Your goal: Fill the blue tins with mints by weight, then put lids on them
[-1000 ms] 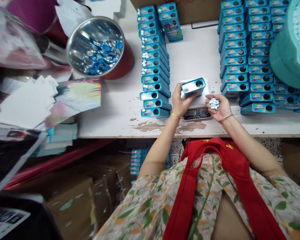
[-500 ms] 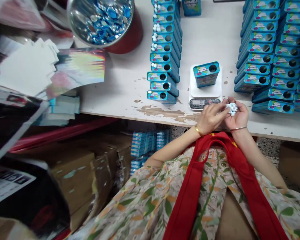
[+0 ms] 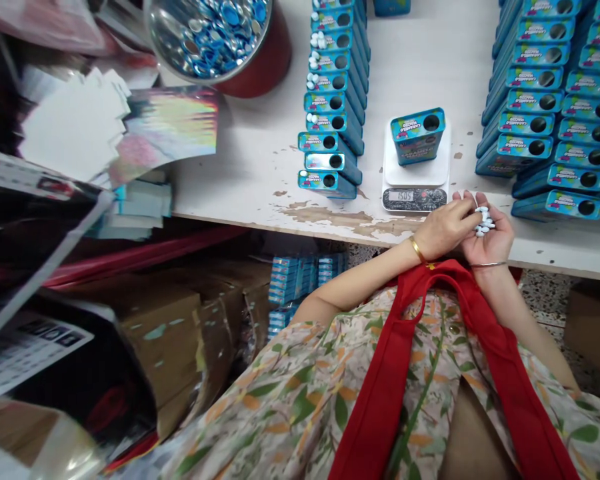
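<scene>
My right hand (image 3: 495, 241) is turned palm up and cupped around a small heap of white candies (image 3: 485, 221). Over that palm, the bent fingers of my left hand (image 3: 446, 230) are drawn together at the heap's edge; their tips are partly hidden. Just beyond both hands lies a white digital scale (image 3: 391, 175), its display lit with digits that look like 1505. A blue tin (image 3: 419, 143) with a round opening in its top stands upright on the scale, touched by neither hand.
Left of the scale runs a row of blue tins (image 3: 327, 180), several with candies on top. More tins (image 3: 525, 145) stand in rows at right. A metal bowl (image 3: 275, 63) of blue-silver caps and some printed cards (image 3: 180, 127) lie further left. The table's worn front edge (image 3: 330, 230) is near me.
The scale's display has gone from about zero to a reading. My left fingers have curled in from lying straighter over the candies. The whole view has shifted slightly.
</scene>
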Available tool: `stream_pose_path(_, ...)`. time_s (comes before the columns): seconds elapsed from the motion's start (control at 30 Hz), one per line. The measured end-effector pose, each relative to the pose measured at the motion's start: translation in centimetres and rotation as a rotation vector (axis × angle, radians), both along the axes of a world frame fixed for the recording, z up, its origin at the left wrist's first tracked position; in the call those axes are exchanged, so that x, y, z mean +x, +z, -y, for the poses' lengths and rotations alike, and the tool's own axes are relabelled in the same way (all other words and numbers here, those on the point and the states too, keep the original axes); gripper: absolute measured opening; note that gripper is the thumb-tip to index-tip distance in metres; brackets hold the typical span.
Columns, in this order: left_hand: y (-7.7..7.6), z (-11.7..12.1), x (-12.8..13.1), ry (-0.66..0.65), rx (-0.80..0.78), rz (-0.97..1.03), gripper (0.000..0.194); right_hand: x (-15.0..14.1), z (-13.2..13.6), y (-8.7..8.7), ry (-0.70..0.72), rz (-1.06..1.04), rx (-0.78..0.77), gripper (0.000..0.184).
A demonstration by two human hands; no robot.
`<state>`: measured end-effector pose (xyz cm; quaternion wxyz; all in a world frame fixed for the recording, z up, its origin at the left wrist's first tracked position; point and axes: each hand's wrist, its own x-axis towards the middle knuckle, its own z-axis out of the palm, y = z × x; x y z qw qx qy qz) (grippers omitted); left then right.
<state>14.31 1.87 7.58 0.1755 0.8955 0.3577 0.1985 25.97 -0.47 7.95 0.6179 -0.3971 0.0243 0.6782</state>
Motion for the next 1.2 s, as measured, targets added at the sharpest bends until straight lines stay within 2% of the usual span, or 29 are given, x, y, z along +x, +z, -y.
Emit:
stream_pose_path(0.2,0.4,-0.4,-0.5,-0.095,-0.03,-0.053,0.034,-0.1,0.2,-0.4,0.04,-0.023,0.007,0.024)
stream_pose_path(0.33,0.6,-0.9,-1.3,-0.097,-0.029,-0.057,0.035,-1.0,-0.2,0.0,0.047,-0.056,0.003,0.023)
stream_pose_path(0.5,0.4,-1.7,-2.3,-0.094,-0.049,0.153,0.024,-1.8,-1.1,0.4,0.028,-0.11,-0.017,0.025)
stream_pose_path(0.6,1.3,-2.6,-3.0,-0.078,-0.038,0.328,0.019,-1.7,-1.6,0.4,-0.024,-0.154,-0.047,0.025)
stream_pose_path(0.7,3.1,-5.0,-4.3,0.035,0.007,0.393,0.019,-1.8,-2.1,0.8,-0.002,-0.211,0.007,0.021)
stream_pose_path(0.8,4.6,-8.6,-6.1,0.105,0.118,0.416,0.023,-2.2,-2.4,1.3,0.069,-0.255,0.073,0.017)
stream_pose_path(0.9,4.8,-11.9,-7.6,0.142,0.164,0.372,0.031,-2.6,-2.3,1.4,0.107,-0.267,0.091,0.016)
stream_pose_path(0.97,4.6,-13.2,-8.2,0.18,0.144,0.28,0.036,-2.7,-2.1,1.2,0.121,-0.26,0.094,0.017)
stream_pose_path(1.1,4.7,-13.3,-8.9,0.184,0.112,0.169,0.038,-2.8,-2.0,1.1,0.149,-0.232,0.103,0.019)
stream_pose_path(1.2,5.3,-11.4,-8.7,0.146,0.079,0.15,0.044,-2.7,-1.8,1.5,0.181,-0.208,0.079,0.02)
